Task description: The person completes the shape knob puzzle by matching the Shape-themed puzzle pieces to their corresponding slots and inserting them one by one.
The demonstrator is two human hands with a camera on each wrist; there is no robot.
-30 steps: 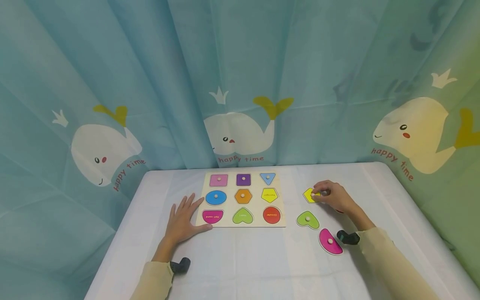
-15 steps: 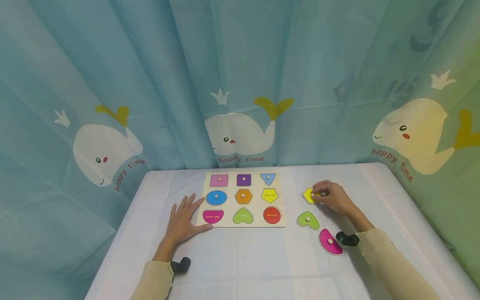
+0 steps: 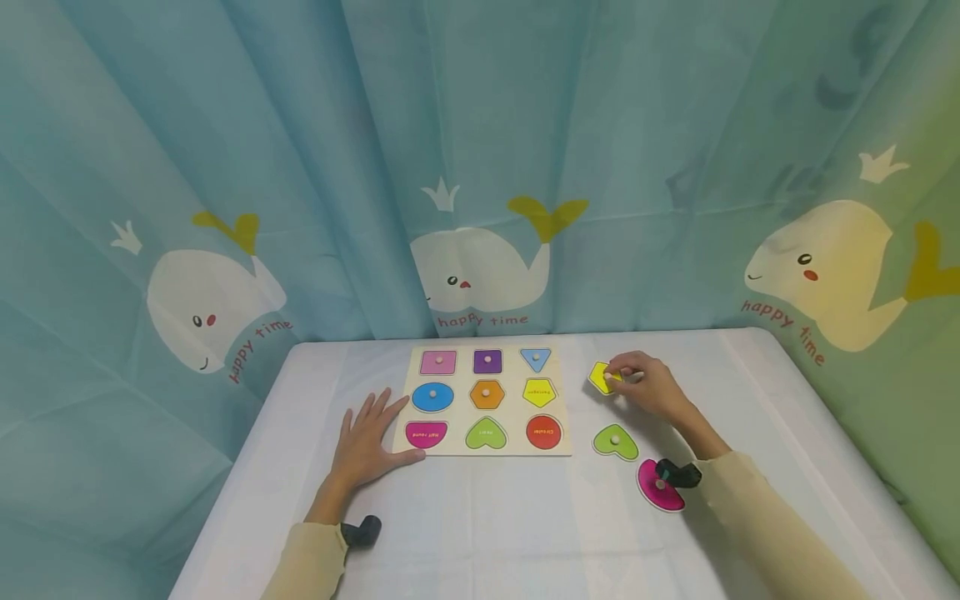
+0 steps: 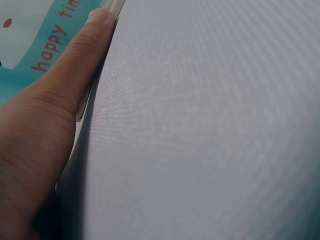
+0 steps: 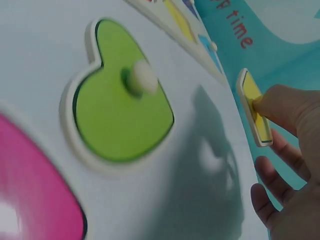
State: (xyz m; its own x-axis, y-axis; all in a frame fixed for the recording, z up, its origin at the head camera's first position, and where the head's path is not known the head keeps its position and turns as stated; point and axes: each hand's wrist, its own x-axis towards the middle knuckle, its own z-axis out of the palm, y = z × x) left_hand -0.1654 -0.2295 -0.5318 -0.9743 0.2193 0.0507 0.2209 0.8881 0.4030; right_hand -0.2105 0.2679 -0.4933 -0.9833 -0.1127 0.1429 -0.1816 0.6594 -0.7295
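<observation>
My right hand [image 3: 651, 387] pinches the knob of a yellow pentagon puzzle piece [image 3: 602, 378]. In the right wrist view the pentagon piece [image 5: 254, 107] is tilted and raised off the table, with a shadow below. My left hand [image 3: 367, 442] lies with fingers spread at the left edge of the wooden puzzle board [image 3: 457, 417], its thumb [image 4: 90, 40] along the board's near corner. Rectangle, square, triangle, oval and hexagon pieces with knobs sit in the board. The yellow pentagon, pink half round, green heart and red circle spots show printed words and no knobs.
A green heart piece [image 3: 616, 442] lies on the white table right of the board. Nearer me is a magenta half-round piece [image 3: 658, 492], partly covered by the black wrist camera [image 3: 678, 474]. A blue whale-print curtain [image 3: 480, 167] hangs behind the table.
My right hand has lifted the yellow pentagon piece and carried it a little left toward the board. My left hand stays in place.
</observation>
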